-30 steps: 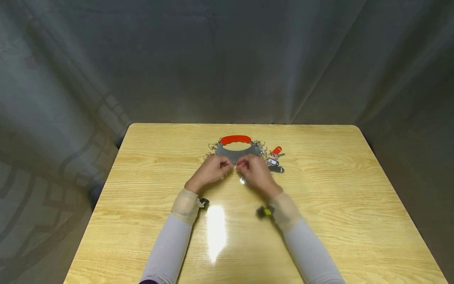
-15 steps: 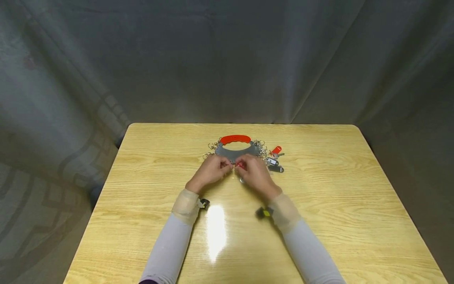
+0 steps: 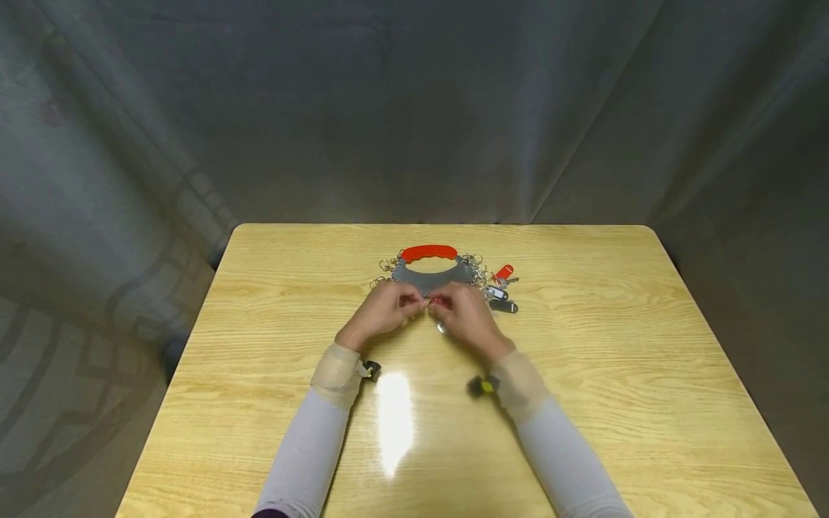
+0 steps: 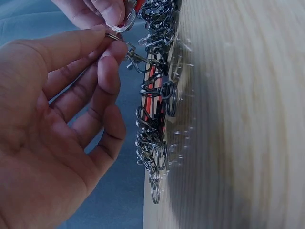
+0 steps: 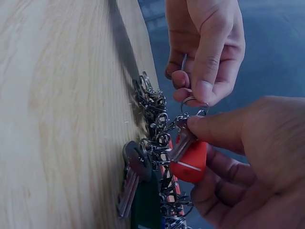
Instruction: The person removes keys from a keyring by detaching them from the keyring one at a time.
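Observation:
A grey metal key carrier [image 3: 427,282] with a red handle [image 3: 429,252] lies on the table, snap hooks and split rings along its edge. At its near edge my left hand [image 3: 385,311] pinches a split ring [image 5: 189,99] between thumb and index finger, the other fingers loosely bent. A thin metal piece [image 5: 184,61] shows between those fingers in the right wrist view. Facing it, my right hand [image 3: 468,315] holds a silver key [image 5: 181,147] and a red key tag [image 5: 193,164] between thumb and fingers, close beside the ring. A snap hook [image 4: 136,59] hangs by the left fingertips.
Right of the carrier lie a red key tag [image 3: 504,273], a white-faced tag [image 3: 496,293] and a dark tag [image 3: 504,306]. Another key [image 5: 135,171] overlaps a dark green tag [image 5: 147,205]. The wooden table [image 3: 259,403] ends at a grey curtain [image 3: 388,115].
Both hands stay at the carrier's near edge with only small finger movements. The fingertips are slightly closer together than a second ago.

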Demonstrator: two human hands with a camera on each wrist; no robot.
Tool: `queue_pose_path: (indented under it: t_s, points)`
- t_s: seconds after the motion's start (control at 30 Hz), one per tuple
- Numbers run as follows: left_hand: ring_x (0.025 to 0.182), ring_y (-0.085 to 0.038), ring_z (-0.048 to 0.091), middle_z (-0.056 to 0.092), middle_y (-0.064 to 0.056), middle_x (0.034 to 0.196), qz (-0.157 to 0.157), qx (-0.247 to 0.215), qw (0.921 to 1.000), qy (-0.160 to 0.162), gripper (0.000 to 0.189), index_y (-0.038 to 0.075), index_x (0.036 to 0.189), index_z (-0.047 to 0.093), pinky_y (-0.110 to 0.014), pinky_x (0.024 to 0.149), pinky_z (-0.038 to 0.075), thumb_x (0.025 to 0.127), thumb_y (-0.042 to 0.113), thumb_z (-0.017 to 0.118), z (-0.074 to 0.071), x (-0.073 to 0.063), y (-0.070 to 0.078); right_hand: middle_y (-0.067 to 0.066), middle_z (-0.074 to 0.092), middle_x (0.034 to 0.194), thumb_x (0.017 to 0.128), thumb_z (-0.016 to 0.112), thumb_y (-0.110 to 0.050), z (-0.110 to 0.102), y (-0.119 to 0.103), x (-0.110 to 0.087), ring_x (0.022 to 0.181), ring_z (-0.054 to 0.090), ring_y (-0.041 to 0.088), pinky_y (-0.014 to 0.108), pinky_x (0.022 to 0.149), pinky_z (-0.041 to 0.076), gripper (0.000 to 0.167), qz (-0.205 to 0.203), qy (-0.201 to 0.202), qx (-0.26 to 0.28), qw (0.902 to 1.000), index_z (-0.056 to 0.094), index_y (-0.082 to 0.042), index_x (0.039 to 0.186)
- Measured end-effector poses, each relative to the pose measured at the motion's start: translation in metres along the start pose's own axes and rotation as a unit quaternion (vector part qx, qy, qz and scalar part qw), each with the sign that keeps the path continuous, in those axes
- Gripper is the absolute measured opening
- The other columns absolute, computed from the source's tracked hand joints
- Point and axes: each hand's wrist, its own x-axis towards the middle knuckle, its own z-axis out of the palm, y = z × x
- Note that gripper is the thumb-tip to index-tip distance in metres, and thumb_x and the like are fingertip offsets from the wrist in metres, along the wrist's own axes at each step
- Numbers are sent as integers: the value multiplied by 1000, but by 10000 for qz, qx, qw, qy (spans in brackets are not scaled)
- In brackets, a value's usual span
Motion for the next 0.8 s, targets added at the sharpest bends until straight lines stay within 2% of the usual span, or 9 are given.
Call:
queue_pose_path:
  t_s: [0.23, 0.43, 0.53, 0.63, 0.8]
  points:
    - [78, -12, 65, 75, -5, 92, 45, -135, 9999, -32, 9, 5, 103, 79, -27, 75, 57, 100, 11, 74, 1, 0, -4, 11, 76, 99, 92, 80, -6, 1, 3, 1, 75, 64, 16, 26, 64, 57, 23, 139, 82, 127, 9998, 79, -3, 115]
    - [74, -18, 69, 76, -11, 93, -34, -455, 9989, -109, 11, 2, 104, 79, -26, 70, 58, 101, 10, 71, 3, 0, -3, 10, 73, 97, 91, 80, -4, 2, 1, 2, 76, 63, 17, 28, 65, 56, 23, 267, 24, -23, 9996, 79, -1, 113]
    - [69, -17, 69, 77, -12, 91, -65, -421, 9991, -89, 13, 1, 103, 79, -25, 67, 58, 102, 11, 71, 4, 1, -2, 9, 72, 96, 91, 80, -6, 2, -2, 2, 77, 62, 18, 29, 68, 54, 23, 255, 10, -144, 9996, 78, -2, 113]
    - [64, -11, 66, 78, -10, 89, -99, -299, 9995, -41, 13, 1, 101, 79, -24, 65, 57, 101, 12, 72, 5, 1, -2, 8, 71, 95, 91, 80, -6, 2, -4, 1, 78, 61, 17, 29, 69, 53, 23, 205, 5, -172, 9996, 77, -1, 113]
    - [67, -8, 65, 77, -7, 89, -111, -194, 9997, 42, 11, 3, 101, 80, -24, 68, 57, 100, 11, 73, 5, 1, -4, 8, 70, 95, 91, 80, -6, 2, -4, 1, 77, 60, 17, 28, 67, 52, 21, 190, 73, -92, 9998, 78, -2, 111]
